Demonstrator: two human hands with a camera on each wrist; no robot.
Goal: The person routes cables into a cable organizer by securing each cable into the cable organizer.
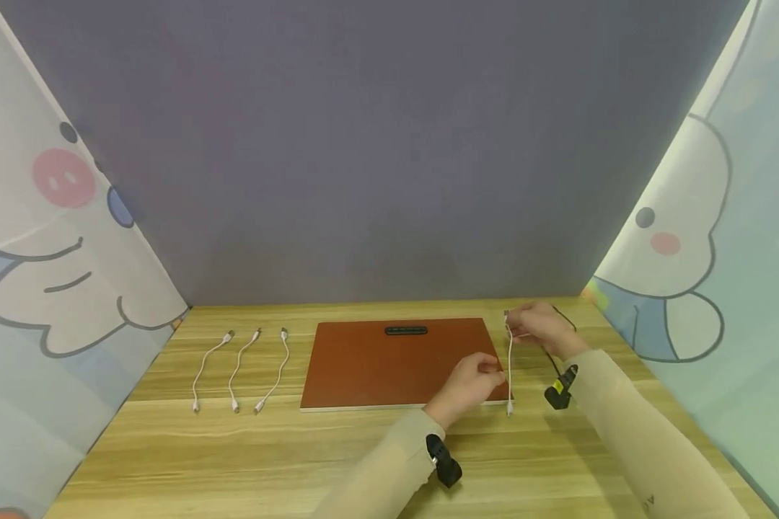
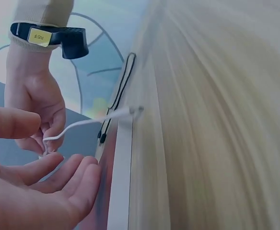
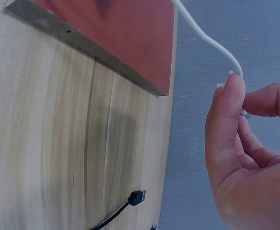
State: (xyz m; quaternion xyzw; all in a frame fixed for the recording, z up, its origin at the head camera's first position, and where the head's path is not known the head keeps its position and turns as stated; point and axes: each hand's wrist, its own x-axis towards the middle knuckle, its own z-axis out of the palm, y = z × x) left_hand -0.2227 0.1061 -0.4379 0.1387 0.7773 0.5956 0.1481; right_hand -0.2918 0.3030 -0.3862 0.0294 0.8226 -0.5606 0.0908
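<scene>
Between thumb and fingers, my right hand (image 1: 542, 330) pinches a white USB cable (image 1: 510, 364) near its far plug. The cable runs down toward me past the right edge of a reddish-brown board (image 1: 389, 371), its near plug by the board's front corner. In the right wrist view, fingertips hide most of the pinched plug. My left hand (image 1: 466, 389) is over the board's front right part, fingers loosely bent and holding nothing. The left wrist view shows this hand (image 2: 49, 191) close to the cable (image 2: 87, 121), apparently apart from it.
A small black strip (image 1: 405, 330) sits at the board's back. Three white cables (image 1: 201, 369) lie side by side on the wooden table (image 1: 234, 461) at left. To the right lies a black cable (image 3: 110, 220) with a USB plug. A grey panel (image 1: 389, 158) stands behind.
</scene>
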